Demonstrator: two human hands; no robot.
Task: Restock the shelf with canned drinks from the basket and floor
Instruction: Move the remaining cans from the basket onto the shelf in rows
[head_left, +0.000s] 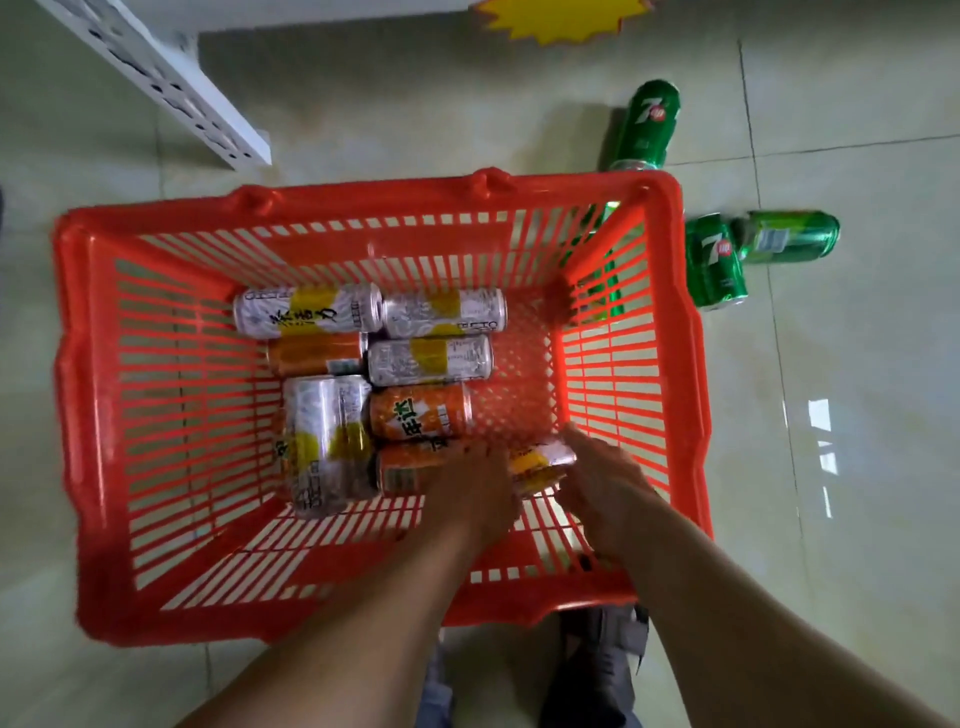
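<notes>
While both hands reach into the red basket (332, 208) at the lower middle of the frame, the grips look unsettled. The left hand (480, 486) lies over the end of an orange can (402, 470); the right hand (602, 480) is against a silver-and-yellow can (543, 462). Motion blur hides the fingers, so I cannot tell whether either hand has closed on its can or only touches it.

Other cans (431, 361) lie on their sides, packed along the basket's left and far side — smooth, round, free to roll. If one is pulled out from the row, its neighbours may shift or knock together. A hasty two-handed lift with half a grip could let a can slip back and dent.

Three green cans (717, 260) lie on the floor (857, 467) at upper right, just beyond the basket's corner — easy to kick or tread on when the person stands to reach the shelf (171, 88) at upper left.
</notes>
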